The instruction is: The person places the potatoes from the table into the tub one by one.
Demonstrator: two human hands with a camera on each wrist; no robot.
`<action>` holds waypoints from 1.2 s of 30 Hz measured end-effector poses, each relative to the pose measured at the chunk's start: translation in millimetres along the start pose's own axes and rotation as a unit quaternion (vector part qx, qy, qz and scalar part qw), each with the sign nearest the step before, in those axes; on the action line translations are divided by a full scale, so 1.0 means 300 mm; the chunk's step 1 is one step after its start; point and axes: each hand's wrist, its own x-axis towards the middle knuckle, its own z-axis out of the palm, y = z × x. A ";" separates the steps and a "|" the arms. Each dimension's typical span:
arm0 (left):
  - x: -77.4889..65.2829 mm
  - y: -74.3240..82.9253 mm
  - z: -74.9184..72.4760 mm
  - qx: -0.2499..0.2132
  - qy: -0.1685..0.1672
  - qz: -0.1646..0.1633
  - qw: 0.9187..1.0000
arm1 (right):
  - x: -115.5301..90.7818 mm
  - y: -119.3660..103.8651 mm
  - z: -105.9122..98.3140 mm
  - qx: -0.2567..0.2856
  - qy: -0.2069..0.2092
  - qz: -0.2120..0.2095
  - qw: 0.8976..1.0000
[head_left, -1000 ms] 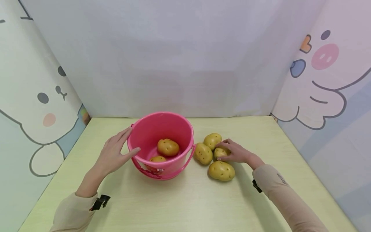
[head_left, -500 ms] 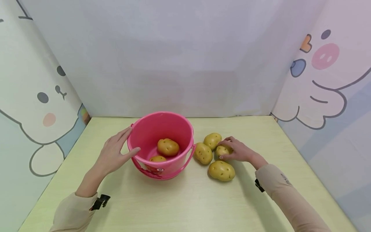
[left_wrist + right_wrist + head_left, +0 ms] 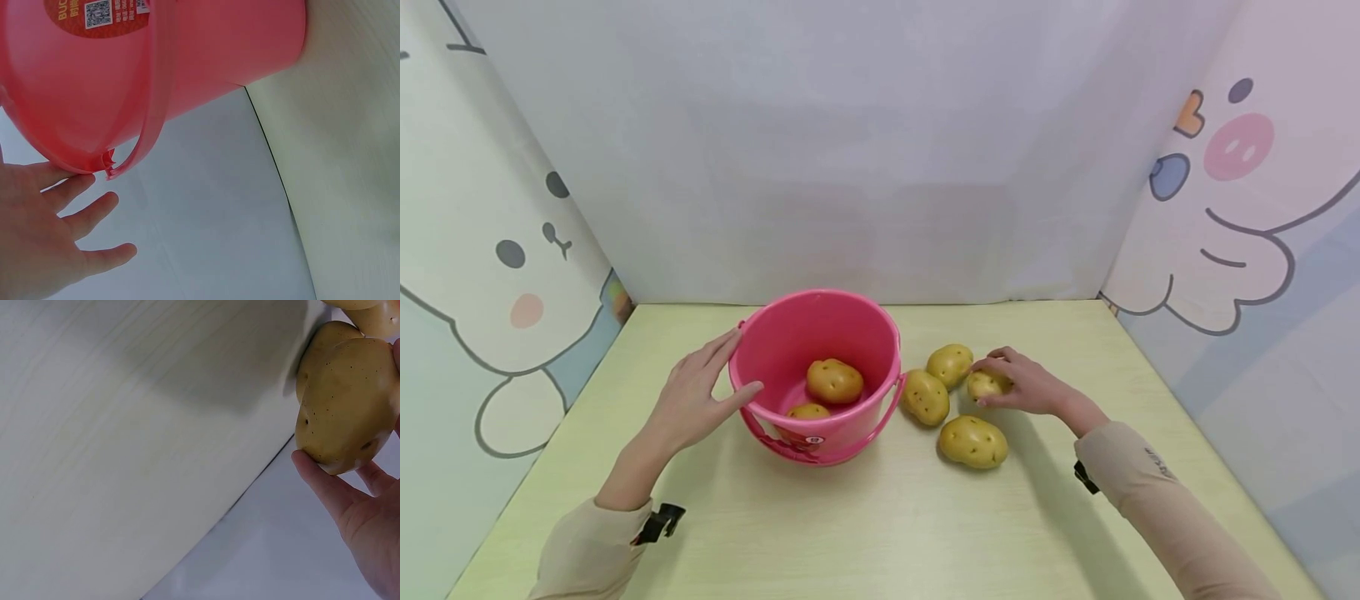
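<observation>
In the head view, my right hand grips a small yellow potato between thumb and fingers. Seen from the right wrist, that potato looks close over the table, overlapping another potato behind it. A pink bucket stands left of it, two potatoes lying on its bottom. My left hand touches the bucket's left rim, its fingers fairly straight along the outside and its thumb reaching toward the front rim. The left wrist view shows those fingers spread, with fingertips at the rim near the handle joint.
Three more potatoes lie on the pale wooden table: one at the back, one beside the bucket, one in front. The bucket's pink handle hangs down its front. Walls with cartoon prints enclose the table.
My right hand has moved right and slightly back with the potato, away from the potatoes beside it. The left hand and the bucket have stayed put.
</observation>
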 end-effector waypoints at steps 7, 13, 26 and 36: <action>0.001 0.002 -0.001 0.001 0.000 -0.001 1.000 | -0.006 -0.018 -0.036 -0.016 0.000 -0.017 1.000; 0.001 0.000 -0.001 0.002 0.001 0.002 1.000 | -0.010 -0.036 -0.063 -0.027 -0.003 -0.027 0.999; 0.002 0.002 -0.002 0.000 -0.002 0.002 1.000 | -0.016 -0.078 -0.111 -0.050 -0.007 -0.041 0.998; 0.001 0.004 -0.005 0.000 -0.004 -0.002 1.000 | -0.003 -0.125 -0.153 -0.073 0.008 -0.073 0.995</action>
